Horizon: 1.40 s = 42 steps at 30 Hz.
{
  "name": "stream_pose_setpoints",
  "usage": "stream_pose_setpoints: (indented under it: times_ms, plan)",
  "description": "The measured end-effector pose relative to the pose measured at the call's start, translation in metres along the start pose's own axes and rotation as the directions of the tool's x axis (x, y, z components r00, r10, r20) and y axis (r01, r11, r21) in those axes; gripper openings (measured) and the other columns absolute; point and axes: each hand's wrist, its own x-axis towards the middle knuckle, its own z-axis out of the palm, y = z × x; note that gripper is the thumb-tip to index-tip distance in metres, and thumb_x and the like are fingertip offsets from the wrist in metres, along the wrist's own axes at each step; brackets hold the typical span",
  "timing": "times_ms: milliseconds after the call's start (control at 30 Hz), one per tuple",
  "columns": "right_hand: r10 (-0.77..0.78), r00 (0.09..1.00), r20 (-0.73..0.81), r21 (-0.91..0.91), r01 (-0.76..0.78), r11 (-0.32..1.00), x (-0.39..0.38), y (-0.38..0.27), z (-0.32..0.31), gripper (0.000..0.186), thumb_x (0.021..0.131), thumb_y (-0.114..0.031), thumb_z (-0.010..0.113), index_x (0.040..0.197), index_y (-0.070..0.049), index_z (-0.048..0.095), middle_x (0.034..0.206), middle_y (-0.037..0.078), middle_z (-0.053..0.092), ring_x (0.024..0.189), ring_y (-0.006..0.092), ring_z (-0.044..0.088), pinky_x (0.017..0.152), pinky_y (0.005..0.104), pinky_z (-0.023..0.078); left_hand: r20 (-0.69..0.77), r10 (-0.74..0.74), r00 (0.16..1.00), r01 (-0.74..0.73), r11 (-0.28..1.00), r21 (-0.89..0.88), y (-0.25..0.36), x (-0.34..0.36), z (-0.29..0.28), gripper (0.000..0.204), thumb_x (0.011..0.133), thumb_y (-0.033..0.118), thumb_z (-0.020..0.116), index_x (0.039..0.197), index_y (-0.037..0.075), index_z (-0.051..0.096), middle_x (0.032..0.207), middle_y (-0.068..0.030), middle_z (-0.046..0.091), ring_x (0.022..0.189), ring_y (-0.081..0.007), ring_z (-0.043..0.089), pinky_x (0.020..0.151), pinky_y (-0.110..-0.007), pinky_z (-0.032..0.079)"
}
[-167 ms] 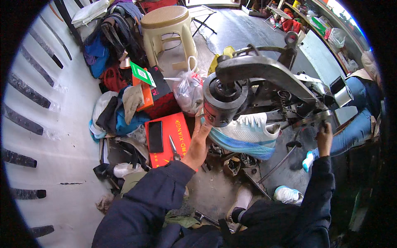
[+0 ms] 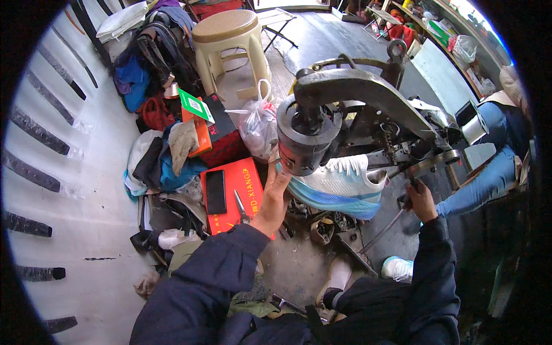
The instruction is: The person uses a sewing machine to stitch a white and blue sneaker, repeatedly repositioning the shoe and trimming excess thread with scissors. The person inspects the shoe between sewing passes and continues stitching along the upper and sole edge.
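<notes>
The left hand (image 2: 272, 204) grips a white-and-blue sneaker (image 2: 344, 183) by the toe, at the cylindrical end of a dark sewing machine (image 2: 359, 87). The right hand (image 2: 422, 202) (navy sleeve (image 2: 435, 256) below) curls at the crank (image 2: 432, 164).

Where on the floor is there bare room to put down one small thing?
Bare grey floor lies between the left sleeve and the white sock; bare dark floor, between the folding stool and the machine. Crowded: the red box, bearing a phone and a pointed tool, and the clothes heap beside the white wall.
</notes>
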Motion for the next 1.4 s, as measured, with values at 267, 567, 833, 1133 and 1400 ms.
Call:
stream_pose_setpoints:
  times_ms: [267, 567, 833, 1133, 1400]
  plan:
    - [-0.442, 0.795, -0.415, -0.295, 0.342, 0.892, -0.025, -0.072, -0.068, 0.020, 0.102, -0.018, 0.056, 0.112, -0.001, 0.059, 0.085, 0.006, 0.060, 0.075, 0.0143, 0.055, 0.067, 0.0301, 0.047, 0.006, 0.022, 1.000, -0.022, 0.993, 0.114, -0.003, 0.002, -0.004, 0.069, 0.108, 0.045, 0.045, 0.161, 0.006, 0.022, 0.162, -0.0082, 0.032, 0.148, -0.0219, 0.030, 0.123, -0.035, 0.019]
    - [-0.018, 1.000, 0.012, -0.105, 0.019, 0.994, -0.005, -0.002, -0.005, 0.020, 0.100, -0.019, 0.061, 0.110, -0.001, 0.062, 0.076, 0.003, 0.060, 0.062, 0.0151, 0.058, 0.055, 0.0319, 0.046, 0.079, 0.199, 0.977, -0.214, 0.879, 0.425, 0.004, -0.005, -0.001, 0.072, 0.108, 0.049, 0.045, 0.161, 0.007, 0.023, 0.163, -0.0078, 0.031, 0.150, -0.0214, 0.027, 0.123, -0.035, 0.018]
    - [-0.548, 0.744, -0.382, -0.328, 0.446, 0.833, -0.028, -0.069, -0.067, 0.020, 0.101, -0.016, 0.053, 0.112, -0.001, 0.061, 0.089, 0.009, 0.065, 0.077, 0.0189, 0.061, 0.069, 0.0302, 0.049, -0.030, 0.005, 1.000, 0.001, 0.980, 0.197, 0.010, -0.001, 0.003, 0.077, 0.106, 0.054, 0.048, 0.162, 0.008, 0.023, 0.162, -0.0058, 0.033, 0.147, -0.0202, 0.030, 0.122, -0.034, 0.018]
    - [-0.013, 1.000, 0.012, -0.199, 0.015, 0.980, -0.009, -0.011, -0.003, 0.025, 0.102, -0.023, 0.061, 0.113, -0.001, 0.061, 0.086, 0.006, 0.063, 0.061, 0.0137, 0.056, 0.055, 0.0330, 0.046, -0.008, 0.069, 0.998, -0.065, 0.974, 0.215, 0.014, -0.001, 0.008, 0.080, 0.106, 0.053, 0.046, 0.164, 0.008, 0.014, 0.165, -0.0075, 0.028, 0.151, -0.0213, 0.026, 0.124, -0.035, 0.015]
    - [-0.482, 0.778, -0.404, -0.362, 0.349, 0.865, -0.026, -0.074, -0.068, 0.027, 0.103, -0.023, 0.053, 0.112, 0.001, 0.061, 0.096, 0.010, 0.067, 0.081, 0.0182, 0.061, 0.075, 0.0295, 0.050, -0.074, -0.071, 0.995, 0.080, 0.990, 0.116, 0.013, -0.001, 0.004, 0.079, 0.103, 0.058, 0.050, 0.161, 0.010, 0.025, 0.163, -0.0057, 0.030, 0.149, -0.0205, 0.027, 0.123, -0.036, 0.018]
